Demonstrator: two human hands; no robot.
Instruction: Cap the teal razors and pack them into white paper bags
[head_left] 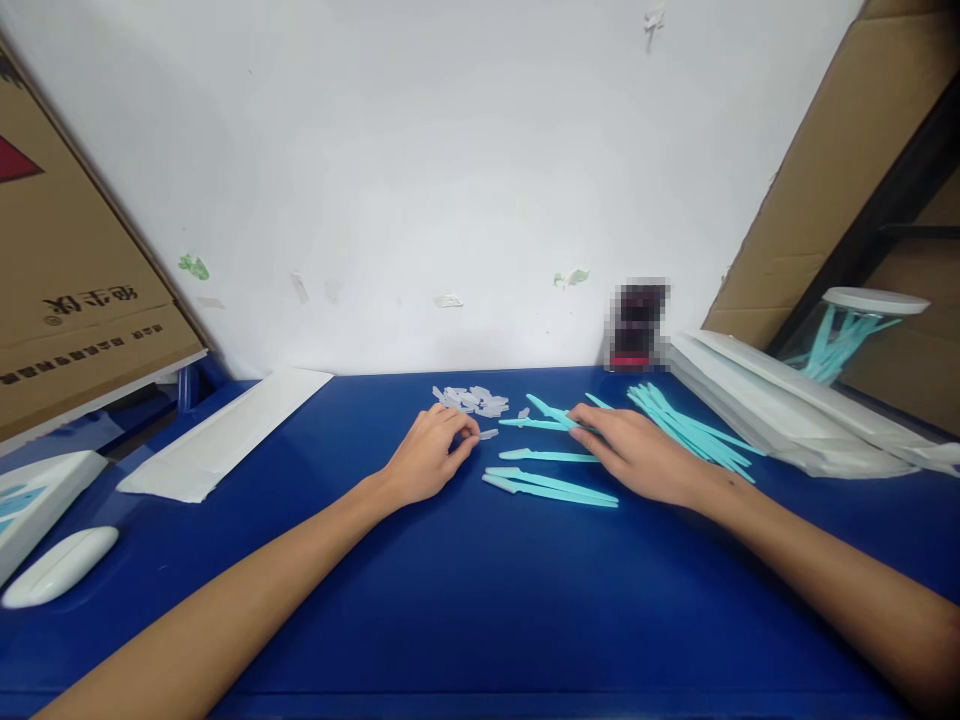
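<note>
My left hand point(431, 455) has its thumb and fingers curled together in a pinch on a small translucent blade cap point(488, 434). Just behind it lies a loose pile of similar caps point(472, 400). To the right, my right hand point(637, 450) is closed on turquoise eyebrow razors point(544, 424); their ends stick out leftward from the fingertips, and how many it holds I cannot tell. One more cap point(523, 413) is near those ends. In front, several razors point(555, 488) lie side by side on the blue table. A fanned bunch of razors point(686, 430) rests beyond my right hand.
Flat clear plastic bags point(795, 410) lie at the right, with a lidded clear jar point(847, 335) of turquoise razors behind. A white sheet point(232, 435), a white oval object point(61, 567) and a white box point(45, 505) are at the left. Cardboard point(82, 230) flanks the table by the wall.
</note>
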